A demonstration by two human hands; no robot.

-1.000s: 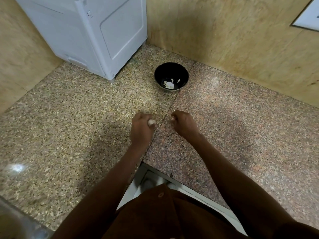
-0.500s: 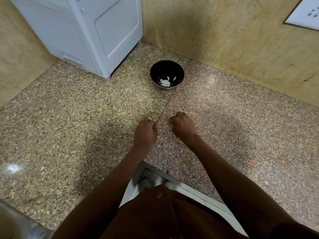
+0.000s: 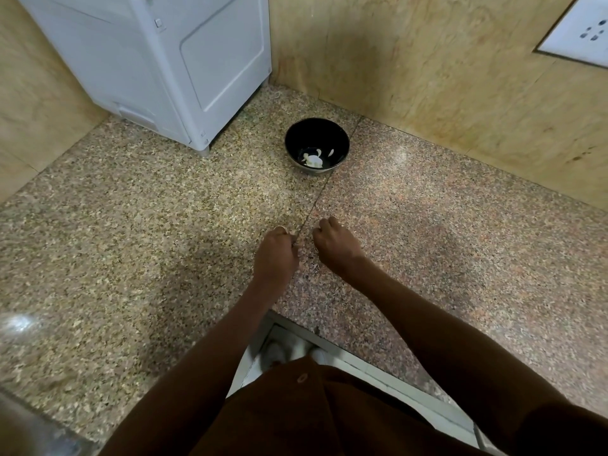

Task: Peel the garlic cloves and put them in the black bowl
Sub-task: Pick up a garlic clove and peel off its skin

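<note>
Garlic clove [image 3: 280,229]: small, light, slippery; pinch at ends. Left hand [image 3: 275,255] grip curled on clove, near black bowl [image 3: 316,147]. Right hand [image 3: 334,243] grip curled; contents indeterminate.

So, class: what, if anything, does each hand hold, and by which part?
Both hands, left hand and right hand, are curled, but whatever they hold is hidden; it cannot be told.

Bowl [image 3: 316,139] sits behind both hands, right of the appliance [image 3: 158,60], on the counter [image 3: 131,225].
</note>
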